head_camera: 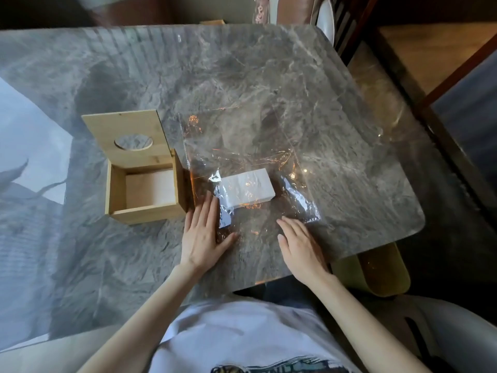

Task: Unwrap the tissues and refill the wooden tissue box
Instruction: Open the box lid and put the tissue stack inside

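one wooden tissue box [146,184] at left on the marble table [269,76], lid [126,134] flipped up, white tissues inside. left hand [201,235] flat, fingers spread, pressing the clear wrap [242,146] just beside the box. tissue stack [246,190] lies on the wrap. right hand [301,249] open, palm down on the wrap's near edge, gripping nothing.

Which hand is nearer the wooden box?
The left hand, flat on the table just right of the wooden box; the right hand lies farther away.
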